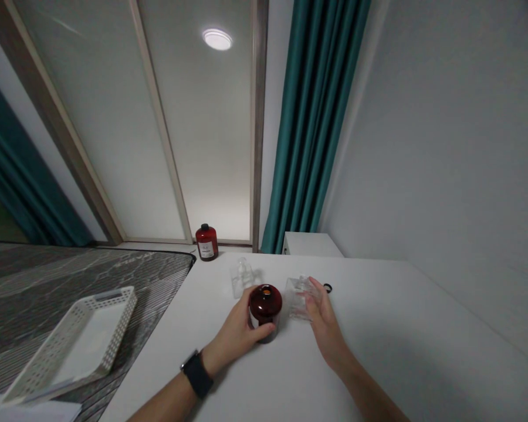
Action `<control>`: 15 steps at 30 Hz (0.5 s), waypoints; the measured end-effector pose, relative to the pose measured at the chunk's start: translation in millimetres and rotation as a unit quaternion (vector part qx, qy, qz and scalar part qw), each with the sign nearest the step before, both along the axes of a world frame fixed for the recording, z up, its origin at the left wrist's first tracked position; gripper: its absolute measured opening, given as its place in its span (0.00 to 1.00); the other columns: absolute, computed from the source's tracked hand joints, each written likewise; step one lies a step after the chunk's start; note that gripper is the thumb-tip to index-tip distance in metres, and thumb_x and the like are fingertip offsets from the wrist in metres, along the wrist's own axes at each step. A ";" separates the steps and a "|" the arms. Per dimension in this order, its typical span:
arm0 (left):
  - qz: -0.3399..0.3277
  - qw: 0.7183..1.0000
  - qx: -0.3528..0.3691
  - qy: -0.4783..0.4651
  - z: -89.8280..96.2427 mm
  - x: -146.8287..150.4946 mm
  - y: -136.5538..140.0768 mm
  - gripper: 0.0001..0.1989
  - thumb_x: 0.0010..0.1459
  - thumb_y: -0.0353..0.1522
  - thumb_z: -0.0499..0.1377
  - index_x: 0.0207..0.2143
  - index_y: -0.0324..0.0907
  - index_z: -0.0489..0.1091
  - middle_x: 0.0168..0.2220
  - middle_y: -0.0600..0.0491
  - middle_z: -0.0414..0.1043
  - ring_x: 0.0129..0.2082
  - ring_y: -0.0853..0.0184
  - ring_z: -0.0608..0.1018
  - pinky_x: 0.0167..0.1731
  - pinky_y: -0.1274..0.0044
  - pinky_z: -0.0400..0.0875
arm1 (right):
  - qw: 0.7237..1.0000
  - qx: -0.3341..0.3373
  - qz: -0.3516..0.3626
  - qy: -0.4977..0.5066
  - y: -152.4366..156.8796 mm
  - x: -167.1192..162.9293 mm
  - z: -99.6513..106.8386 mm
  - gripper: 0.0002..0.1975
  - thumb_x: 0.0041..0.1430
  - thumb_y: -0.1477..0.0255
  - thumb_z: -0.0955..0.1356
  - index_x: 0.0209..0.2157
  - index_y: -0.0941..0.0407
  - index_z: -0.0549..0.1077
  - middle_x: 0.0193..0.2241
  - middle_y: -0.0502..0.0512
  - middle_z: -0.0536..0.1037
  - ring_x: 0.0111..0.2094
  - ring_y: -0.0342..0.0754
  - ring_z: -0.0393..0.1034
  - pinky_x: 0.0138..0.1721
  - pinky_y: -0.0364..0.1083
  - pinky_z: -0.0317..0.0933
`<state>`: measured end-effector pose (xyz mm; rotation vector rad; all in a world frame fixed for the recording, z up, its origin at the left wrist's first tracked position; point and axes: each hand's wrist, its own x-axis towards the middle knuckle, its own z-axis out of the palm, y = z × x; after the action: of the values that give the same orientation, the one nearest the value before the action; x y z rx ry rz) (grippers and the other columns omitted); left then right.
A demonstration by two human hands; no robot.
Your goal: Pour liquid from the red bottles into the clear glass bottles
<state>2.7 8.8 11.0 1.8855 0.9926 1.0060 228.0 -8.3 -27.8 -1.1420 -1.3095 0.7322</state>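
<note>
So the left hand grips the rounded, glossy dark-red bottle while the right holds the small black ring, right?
Not the ring: the head view shows the right hand holding a clear, boxy container. The left hand does grip the rounded, glossy dark-red bottle.

L grip (241, 329) around dk-red btl (265, 302); R grip (325, 328) holds clr btl (296, 300); white tbl (378, 351).

White basket (117, 337), perforated sides, sits on a grey patterned cover (158, 287) at left; white sheet (35, 409) near its close end, lower left corner. Background: frosted sliding door (206, 135) showing a round bright light (217, 39); teal curtain (319, 117) right of it, second curtain (17, 164) far left. White cabinet (312, 244) below right curtain, beside plain wall (444, 146).
</note>
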 end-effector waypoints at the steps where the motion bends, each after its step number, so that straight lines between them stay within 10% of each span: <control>1: -0.001 1.000 0.000 0.000 -1.3 0.5 -0.2 0.35 0.50 0.29 0.65 0.59 0.40 0.57 0.58 0.41 0.68 0.58 0.51 0.71 0.62 0.58 0.61 | 1.000 0.004 0.001 0.003 -0.1 -0.2 0.7 0.26 0.69 0.57 0.60 0.63 0.53 0.55 0.53 0.65 0.74 0.53 0.55 0.73 0.45 0.55 0.75; 15: -0.034 0.997 0.056 0.049 -12.6 3.7 -6.6 0.38 0.58 0.33 0.61 0.66 0.39 0.47 0.65 0.37 0.57 0.66 0.50 0.62 0.66 0.57 0.55 | 0.997 0.033 -0.070 0.011 2.6 3.7 7.4 0.20 0.66 0.58 0.65 0.54 0.52 0.62 0.51 0.62 0.71 0.50 0.55 0.72 0.42 0.54 0.76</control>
<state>6.4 2.2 -1.6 2.0647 0.9390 0.9544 231.7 -5.7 -20.5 -1.1577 -1.2122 0.5933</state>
